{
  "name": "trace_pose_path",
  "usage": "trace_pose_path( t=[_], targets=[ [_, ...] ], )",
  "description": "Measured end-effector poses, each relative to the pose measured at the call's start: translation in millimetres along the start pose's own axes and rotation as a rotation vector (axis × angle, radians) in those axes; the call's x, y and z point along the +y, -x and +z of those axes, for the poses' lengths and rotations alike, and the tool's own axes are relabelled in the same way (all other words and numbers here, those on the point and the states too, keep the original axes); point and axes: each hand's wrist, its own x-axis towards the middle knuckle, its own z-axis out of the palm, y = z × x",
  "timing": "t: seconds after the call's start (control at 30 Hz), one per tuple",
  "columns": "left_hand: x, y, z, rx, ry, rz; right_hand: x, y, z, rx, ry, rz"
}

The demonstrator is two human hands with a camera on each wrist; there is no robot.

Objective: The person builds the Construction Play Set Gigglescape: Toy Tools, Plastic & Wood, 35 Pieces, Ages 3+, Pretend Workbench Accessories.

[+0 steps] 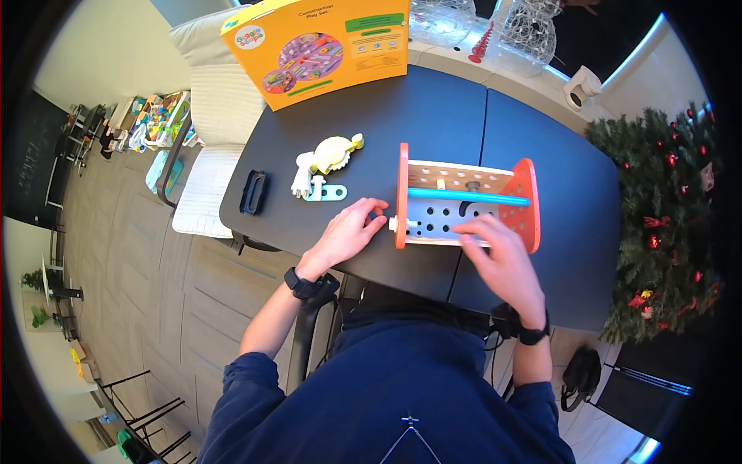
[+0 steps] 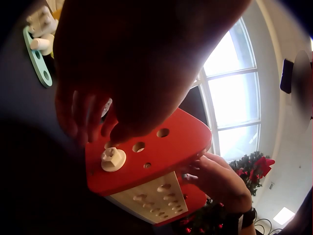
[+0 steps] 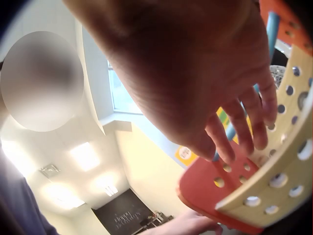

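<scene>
And here's the wooden toolbox (image 1: 403, 174), red at both ends, sitting at the near middle of the dark desk (image 1: 371, 120), right across the seam, its blue bar (image 1: 456, 196) running from end to end. The left hand (image 1: 349, 232) is just beside the left end panel, fingers loosely bent and holding nothing, the thumb close to a white hex-headed bolt (image 2: 113, 160) set in that panel; whether they touch, I can't tell. Over on the right, the right hand (image 1: 501, 254) hangs above the near wall, fingers relaxed and apart, gripping nothing, tips dipping toward the inside. Left of the box, look, there's a mint-green strip (image 1: 334, 192) with holes, white pieces (image 1: 301, 181) beside it and a toothed yellow piece (image 1: 332, 156) beyond. Farther left lies a black tray (image 1: 253, 192); at the far edge stands a yellow carton (image 1: 371, 50), and a decorated tree (image 1: 657, 224) fills the right.
</scene>
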Motion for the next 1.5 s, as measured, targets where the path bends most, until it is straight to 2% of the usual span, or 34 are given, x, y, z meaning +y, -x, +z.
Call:
trace_pose_path(
  t=[0.03,0.13,0.23,0.33,0.43,0.57,0.67,0.77,0.87,1.17,1.37,1.5],
  targets=[
    [-3,-1,3,0.035,-0.011,0.031,1,8,-12,0.042,-0.051,0.024],
    [-1,-6,6,-0.155,0.149,-0.131,10,16,-31,0.071,-0.071,0.142],
    [-5,-9,13,-0.180,0.258,-0.134,14,5,-5,-0.027,0.057,-0.054],
    [-14,-11,17,-0.184,0.321,-0.126,20,-23,37,-0.146,0.119,-0.159],
    [-16,-11,13,-0.222,0.329,-0.106,43,-60,74,-0.263,0.211,-0.070],
    [-8,-10,8,-0.235,0.312,-0.103,60,-97,93,-0.546,0.350,0.046],
    [-13,-12,9,-0.233,0.305,-0.087,66,-107,97,-0.622,0.348,0.034],
    [-5,-10,5,-0.230,0.282,-0.073,77,-113,97,-0.711,0.222,0.085],
    [-11,-11,7,-0.238,0.304,-0.071,66,-111,89,-0.749,0.260,0.074],
    [-7,-9,4,-0.200,0.169,0.024,86,-121,93,-0.838,0.257,-0.001],
    [-5,-8,2,-0.203,0.197,0.056,77,-125,90,-0.890,0.247,0.062],
    [-4,-8,0,-0.214,0.182,0.037,82,-115,89,-0.788,0.192,0.058]
  ],
)
